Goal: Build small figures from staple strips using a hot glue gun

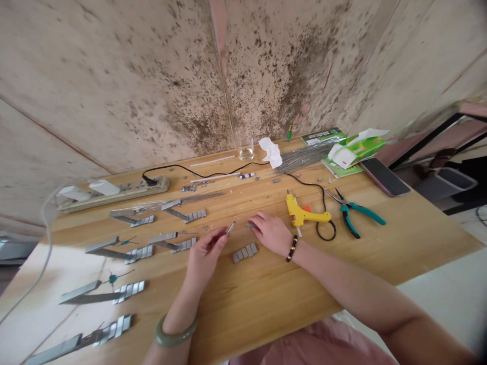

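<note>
Left hand (203,256): pinching strip (231,228)
Right hand (273,234): touching block (249,224), grip unclear
Folded pieces (139,253): seemingly done, I judge
Block row (245,252): seemingly unfinished

Metal pieces (244,252) grey; glue gun (302,215) yellow.

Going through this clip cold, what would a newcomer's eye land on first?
Probably the dark-speckled wall behind the table, then the bright yellow glue gun lying to the right of the right hand. Next come the angled grey pieces spread over the table's left side, and the left hand near the middle, pinching a small grey piece.
</note>
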A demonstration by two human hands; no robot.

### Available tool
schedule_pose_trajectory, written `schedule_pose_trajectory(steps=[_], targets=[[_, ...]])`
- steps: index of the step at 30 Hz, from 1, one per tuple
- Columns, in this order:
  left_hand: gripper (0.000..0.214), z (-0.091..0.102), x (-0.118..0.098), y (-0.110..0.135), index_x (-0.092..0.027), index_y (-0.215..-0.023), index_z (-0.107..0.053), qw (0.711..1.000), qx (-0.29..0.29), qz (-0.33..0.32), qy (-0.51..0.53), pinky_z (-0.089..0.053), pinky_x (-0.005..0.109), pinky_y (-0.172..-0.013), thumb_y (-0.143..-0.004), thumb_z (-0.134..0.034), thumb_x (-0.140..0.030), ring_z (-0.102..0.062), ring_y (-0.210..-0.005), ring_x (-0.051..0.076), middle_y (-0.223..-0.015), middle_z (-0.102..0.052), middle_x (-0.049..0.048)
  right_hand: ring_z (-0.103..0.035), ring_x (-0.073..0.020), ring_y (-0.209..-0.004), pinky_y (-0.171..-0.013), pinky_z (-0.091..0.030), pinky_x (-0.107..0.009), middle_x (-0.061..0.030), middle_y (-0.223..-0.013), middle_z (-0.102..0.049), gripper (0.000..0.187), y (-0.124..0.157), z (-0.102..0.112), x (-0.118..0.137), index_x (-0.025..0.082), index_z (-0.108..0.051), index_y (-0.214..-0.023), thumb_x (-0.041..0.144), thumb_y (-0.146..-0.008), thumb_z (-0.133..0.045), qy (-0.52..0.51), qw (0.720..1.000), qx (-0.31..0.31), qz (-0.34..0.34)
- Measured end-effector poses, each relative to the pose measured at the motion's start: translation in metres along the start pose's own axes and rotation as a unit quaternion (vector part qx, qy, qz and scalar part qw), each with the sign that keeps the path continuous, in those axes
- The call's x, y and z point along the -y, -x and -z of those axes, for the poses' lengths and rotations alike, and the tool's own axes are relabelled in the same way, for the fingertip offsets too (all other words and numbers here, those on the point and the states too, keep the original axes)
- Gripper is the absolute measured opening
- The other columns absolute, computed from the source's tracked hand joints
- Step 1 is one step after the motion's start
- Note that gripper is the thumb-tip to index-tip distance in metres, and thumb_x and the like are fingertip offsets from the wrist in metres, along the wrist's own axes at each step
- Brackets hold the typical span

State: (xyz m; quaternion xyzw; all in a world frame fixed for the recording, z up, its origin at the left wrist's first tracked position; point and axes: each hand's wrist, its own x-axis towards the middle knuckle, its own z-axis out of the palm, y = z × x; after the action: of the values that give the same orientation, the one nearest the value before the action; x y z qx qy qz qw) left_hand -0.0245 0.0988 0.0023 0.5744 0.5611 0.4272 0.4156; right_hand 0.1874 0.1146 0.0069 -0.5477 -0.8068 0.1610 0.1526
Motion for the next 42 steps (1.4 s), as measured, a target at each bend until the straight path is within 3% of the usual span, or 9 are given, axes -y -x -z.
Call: schedule_pose_trajectory(steps=[6, 13, 25, 42], targets=[[0.044, -0.002, -0.003, 0.001, -0.015, -0.104, -0.066, 0.992, -0.013, 0.03, 0.125, -0.055, 0.031, -0.069, -0.069, -0.073, -0.04, -0.069, -0.073, 0.018, -0.085, -0.072, 0.0074, -0.06, -0.0166, -0.099, -0.079, -0.046, -0.026, -0.0062, -0.113, -0.059, 0.026, 0.0, -0.001, 0.0, 0.022, -0.056, -0.117, 0.022, -0.093, -0.047, -0.002, 1.0, 0.001, 0.0], [0.045, -0.001, -0.006, 0.003, -0.015, -0.11, -0.061, 0.986, 0.003, 0.014, 0.164, -0.056, 0.033, -0.074, -0.07, -0.074, -0.032, -0.07, -0.078, 0.019, -0.087, -0.072, 0.0064, -0.061, -0.0169, -0.095, -0.077, -0.046, -0.026, -0.0056, -0.112, -0.059, 0.025, 0.0, -0.002, -0.001, 0.022, -0.056, -0.116, 0.022, -0.093, -0.046, 0.001, 1.0, -0.006, 0.005], [0.048, -0.003, -0.013, 0.009, -0.016, -0.116, -0.057, 0.982, 0.084, -0.029, 0.165, -0.055, 0.035, -0.081, -0.071, -0.072, -0.023, -0.068, -0.086, 0.019, -0.088, -0.069, 0.006, -0.061, -0.0167, -0.094, -0.075, -0.045, -0.026, -0.0053, -0.112, -0.059, 0.024, 0.0, 0.0, 0.0, 0.022, -0.058, -0.113, 0.021, -0.092, -0.046, 0.0, 1.0, -0.005, 0.01], [0.035, 0.0, -0.015, 0.012, -0.016, -0.109, -0.062, 0.985, 0.142, -0.027, 0.095, -0.055, 0.027, -0.07, -0.075, -0.066, -0.024, -0.066, -0.087, 0.019, -0.092, -0.066, 0.007, -0.06, -0.0172, -0.095, -0.074, -0.044, -0.026, -0.0051, -0.112, -0.059, 0.024, 0.0, 0.0, -0.001, 0.021, -0.057, -0.114, 0.02, -0.092, -0.047, -0.004, 1.0, -0.006, 0.012]])
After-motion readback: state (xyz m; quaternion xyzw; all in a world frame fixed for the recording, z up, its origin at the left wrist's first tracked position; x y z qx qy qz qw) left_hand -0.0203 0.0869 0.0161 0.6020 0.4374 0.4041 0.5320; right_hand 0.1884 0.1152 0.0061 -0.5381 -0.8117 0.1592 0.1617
